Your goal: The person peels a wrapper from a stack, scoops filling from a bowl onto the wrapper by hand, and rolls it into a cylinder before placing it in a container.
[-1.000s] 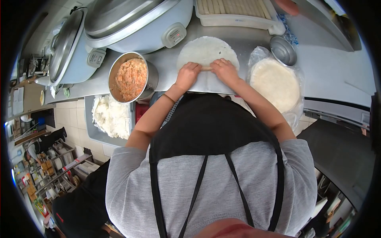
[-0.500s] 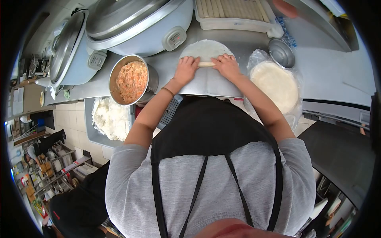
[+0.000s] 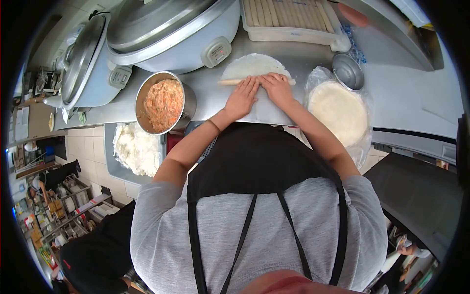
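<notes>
A round, thin pale wrapper [image 3: 254, 64] lies on the steel counter, its near edge rolled into a long slim roll [image 3: 229, 82]. My left hand [image 3: 242, 97] rests on the middle of the roll with fingers stretched out flat. Beside it, my right hand [image 3: 276, 90] lies flat across the right half, fingers extended. The two hands nearly meet at the fingertips. To the right is a stack of round wrappers [image 3: 338, 113] on clear plastic. A steel pot [image 3: 190, 105] of orange-flecked filling [image 3: 163, 105] stands to the left.
Finished rolls [image 3: 289, 13] fill a white tray [image 3: 293, 35] at the back. A small metal bowl [image 3: 348, 72] touches the wrapper stack's plastic. Two large lidded cookers [image 3: 181, 46] occupy the back left. Below the counter, a grey tub [image 3: 111, 156] holds white stuff. Another person [image 3: 95, 255] is at lower left.
Both hands have come together toward the middle of the roll, and their fingers have straightened from curled to flat. More of the roll's ends now shows.
</notes>
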The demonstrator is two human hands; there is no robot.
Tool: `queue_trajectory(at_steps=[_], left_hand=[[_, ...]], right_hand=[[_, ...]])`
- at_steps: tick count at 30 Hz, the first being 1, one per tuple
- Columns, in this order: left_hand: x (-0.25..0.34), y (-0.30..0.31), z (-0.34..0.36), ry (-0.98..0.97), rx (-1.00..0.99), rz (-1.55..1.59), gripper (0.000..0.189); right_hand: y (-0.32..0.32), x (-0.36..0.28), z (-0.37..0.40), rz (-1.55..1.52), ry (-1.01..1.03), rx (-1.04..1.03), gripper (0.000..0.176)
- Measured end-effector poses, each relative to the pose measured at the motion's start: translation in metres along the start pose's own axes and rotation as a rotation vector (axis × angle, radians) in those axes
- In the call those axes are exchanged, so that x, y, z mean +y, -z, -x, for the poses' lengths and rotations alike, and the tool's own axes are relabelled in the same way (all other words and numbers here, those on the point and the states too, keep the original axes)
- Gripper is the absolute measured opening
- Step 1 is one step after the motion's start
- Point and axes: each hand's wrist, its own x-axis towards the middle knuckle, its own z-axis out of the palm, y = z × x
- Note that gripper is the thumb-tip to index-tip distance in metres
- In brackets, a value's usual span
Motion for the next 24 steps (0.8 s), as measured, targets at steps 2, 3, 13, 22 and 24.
queue_trajectory(at_steps=[2,3,13,22,24], left_hand=[[-0.01,-0.008,-0.013,0.016,0.023,-0.013,0.06],[-0.015,-0.01,-0.02,0.034,0.044,-0.026,0.06],[-0.054,-0.012,-0.073,0.115,0.105,-0.053,0.061],[-0.061,-0.021,-0.077,0.101,0.312,0.354,0.026],[-0.057,-0.024,-0.073,0.136,0.34,0.378,0.023]], right_hand=[[0.0,0.003,-0.01,0.0,-0.026,0.022,0.036],[0.001,0.005,-0.014,-0.002,-0.052,0.044,0.036],[-0.002,0.029,-0.042,0.007,-0.046,0.027,0.03],[0.009,0.041,-0.05,0.044,-0.086,-0.045,0.02],[0.014,0.04,-0.04,0.02,-0.125,-0.132,0.019]])
